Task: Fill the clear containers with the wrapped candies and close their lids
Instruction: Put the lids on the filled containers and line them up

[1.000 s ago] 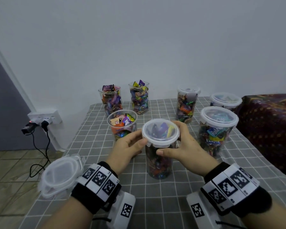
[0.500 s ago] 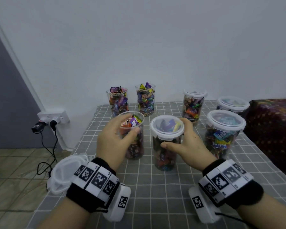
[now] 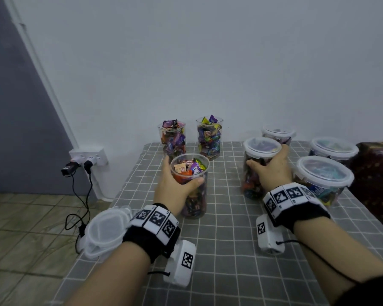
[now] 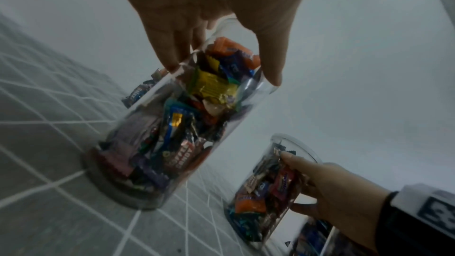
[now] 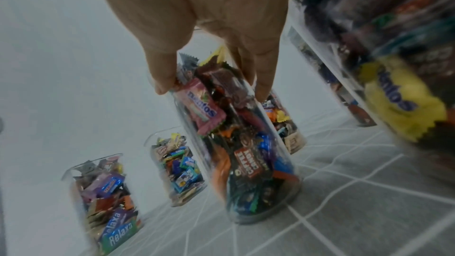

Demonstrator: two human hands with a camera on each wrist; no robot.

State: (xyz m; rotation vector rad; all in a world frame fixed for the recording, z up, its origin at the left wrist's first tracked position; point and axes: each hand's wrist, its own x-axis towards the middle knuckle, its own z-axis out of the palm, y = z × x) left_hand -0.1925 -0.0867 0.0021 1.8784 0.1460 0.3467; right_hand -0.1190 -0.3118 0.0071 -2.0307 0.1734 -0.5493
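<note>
Candy-filled clear containers stand on the grey checked tabletop point(image 3: 230, 239), and each hand has one. The left hand point(image 3: 175, 184) is wrapped around the open container point(image 3: 191, 173) near the middle of the tabletop — fingers round its far side, thumb across the near wall just under the rim; the left wrist view shows the fingers point(image 4: 169, 50) and thumb pressed on the clear wall, with its base down on the cloth and wrapped candies point(image 4: 211, 83) packed inside. The right hand point(image 3: 272, 171) clasps the lidded container point(image 3: 261, 149) at about 2 o'clock from the open one, thumb on the near side below the white lid and fingers curled behind; in the right wrist view it looks tilted, though blur makes the base hard to judge. At 12 o'clock, by the wall, two more open containers point(image 3: 171, 138) point(image 3: 209, 135) stand side by side, heaped with candies. Three lidded ones sit to the right: a tall one point(image 3: 279, 133) just behind the right hand, a wide tub point(image 3: 333, 149) at the far right edge, and a large tub point(image 3: 323, 175) just beside the right wrist. A stack of spare lids point(image 3: 106, 230) lies at 8 o'clock on the tabletop's left edge, partly behind the left wristband. A wall socket point(image 3: 89, 154) with plugs and dangling cables sits low at 9 o'clock.
</note>
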